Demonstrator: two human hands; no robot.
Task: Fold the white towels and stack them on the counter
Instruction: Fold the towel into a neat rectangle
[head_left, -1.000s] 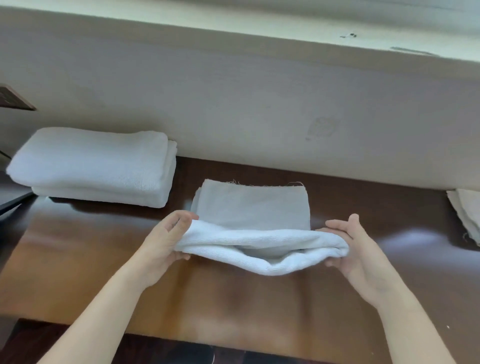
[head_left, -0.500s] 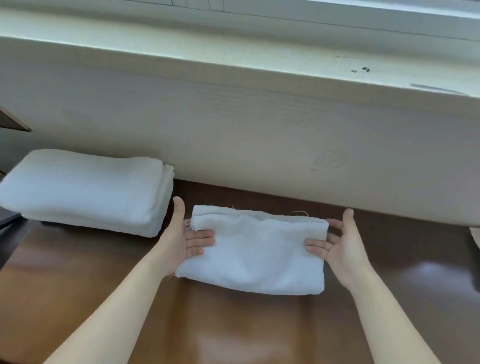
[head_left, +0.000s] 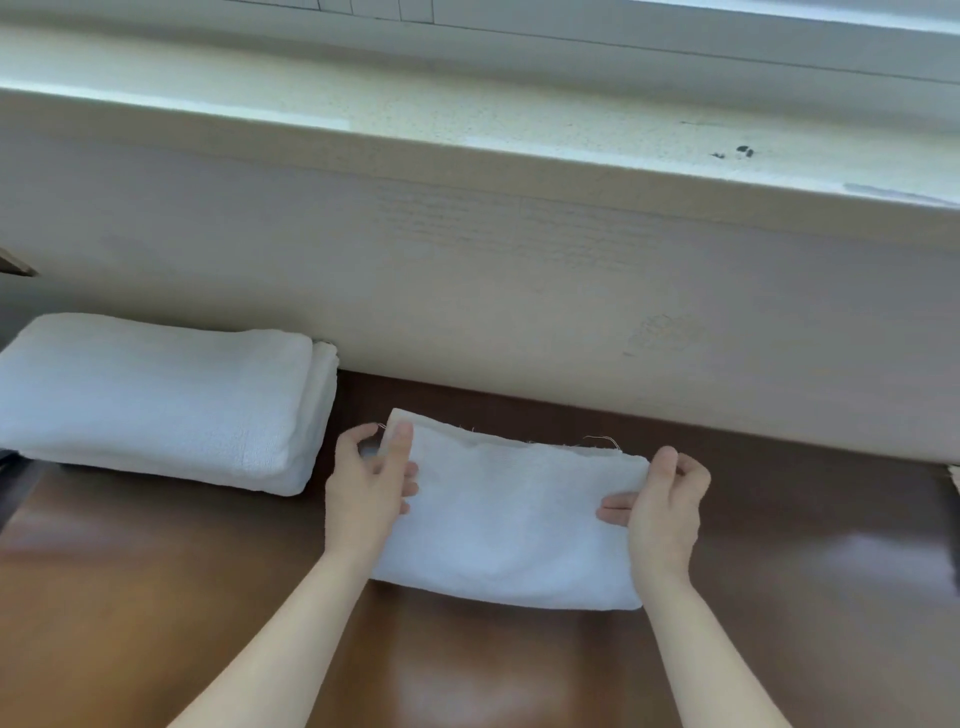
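**Folded towel held at both far corners on the bench**

A folded white towel (head_left: 514, 525) lies flat on the brown bench (head_left: 156, 597), about midway along it and close to its back edge. Loose threads stick up from the towel's far hem.

The left hand (head_left: 371, 493) pinches the far left corner, with the thumb on top and the fingers (head_left: 410, 486) curled against the cloth. The right hand (head_left: 665, 514) grips the far right corner in the same way, thumb pressed on the hem and fingers bent round the edge. One finger lies across the towel's top face. Both forearms reach in from the bench's near edge.

A stack of folded white towels (head_left: 150, 400) sits at the left end of the bench against the back edge, just beside the held towel but not touching it.

A pale wall (head_left: 519, 291) rises behind the bench, with a light window sill (head_left: 467, 135) above it. A scrap of pale cloth (head_left: 954, 480) shows at the bench's right end.
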